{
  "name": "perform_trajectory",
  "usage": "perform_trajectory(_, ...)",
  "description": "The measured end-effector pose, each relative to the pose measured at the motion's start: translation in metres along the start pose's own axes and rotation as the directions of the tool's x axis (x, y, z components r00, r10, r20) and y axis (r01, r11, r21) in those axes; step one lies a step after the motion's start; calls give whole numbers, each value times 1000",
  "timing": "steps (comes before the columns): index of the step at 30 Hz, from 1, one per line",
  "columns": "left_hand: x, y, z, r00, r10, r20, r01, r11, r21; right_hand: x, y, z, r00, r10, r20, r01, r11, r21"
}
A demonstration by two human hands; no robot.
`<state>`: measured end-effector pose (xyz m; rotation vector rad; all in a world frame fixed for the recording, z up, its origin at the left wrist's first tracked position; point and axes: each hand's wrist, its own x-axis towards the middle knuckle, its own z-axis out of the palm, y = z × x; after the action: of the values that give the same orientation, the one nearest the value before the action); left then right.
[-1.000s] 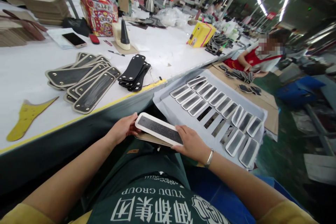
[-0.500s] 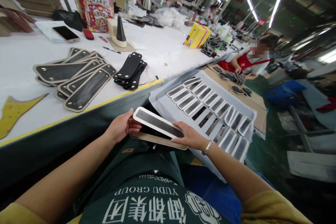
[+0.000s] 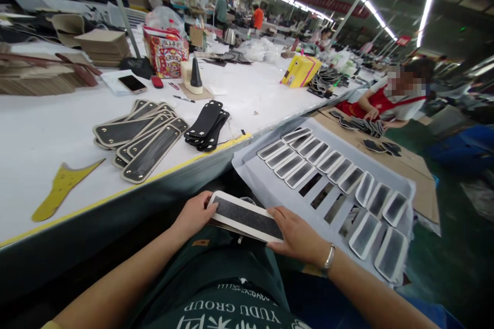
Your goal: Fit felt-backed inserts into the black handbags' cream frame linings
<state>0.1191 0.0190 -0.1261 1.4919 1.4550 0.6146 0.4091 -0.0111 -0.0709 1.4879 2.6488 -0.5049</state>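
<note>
– Pinching what?
– White-edged strip [image 3: 247,218], near side, centre, above the apron [image 3: 231,280]: left hand [image 3: 197,214] pinches its left end, right hand [image 3: 298,235] its right end.
– Tips?
– I'd keep its edges even with the piece beneath [image 3: 224,226], both ends level, no bending.

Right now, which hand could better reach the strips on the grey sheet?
Probably the right hand: it holds a strip by the end nearer the grey sheet; the left hand has the other end.

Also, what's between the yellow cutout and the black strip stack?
Head view: a pile of light-edged studded strips lies between the yellow cutout and black strip stack.
</note>
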Motion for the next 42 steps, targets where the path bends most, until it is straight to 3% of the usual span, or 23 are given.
perform_trajectory(5,-7,3,-3,994,-55,99,49,997,61,5,4,-8,999,-28,40,27,999,25)
perform_trajectory(9,-4,3,-10,1000,21,23,-28,939,342,12,-1,-3,999,-34,-3,34,999,-8)
perform_trajectory(11,0,4,-11,1000,22,18,-28,918,395,15,-2,1,999,-37,-6,37,999,-6)
perform_trajectory(17,2,16,-4,998,-19,68,-10,913,409,8,0,4,999,-10,48,11,999,-31)
perform_trajectory(20,4,19,-5,997,48,62,-71,891,448,9,-1,0,996,9,87,-6,999,-37)
perform_trajectory(23,6,18,-10,994,74,84,-101,921,376,13,0,-6,991,8,131,-6,1000,-16)
perform_trajectory(26,5,15,-11,993,14,120,-48,959,280,16,2,-10,988,-29,151,25,999,27)
perform_trajectory(31,-1,7,-11,995,-42,87,20,971,240,21,2,-10,993,-51,107,50,999,8)
perform_trajectory(34,-1,7,-12,992,-69,105,33,949,313,23,2,-9,994,-60,87,60,998,4)
perform_trajectory(38,3,13,-6,998,-10,69,-23,883,468,20,5,-9,994,-24,106,22,1000,22)
perform_trajectory(42,4,16,-2,998,-61,12,45,836,546,21,4,-8,995,-9,98,8,1000,19)
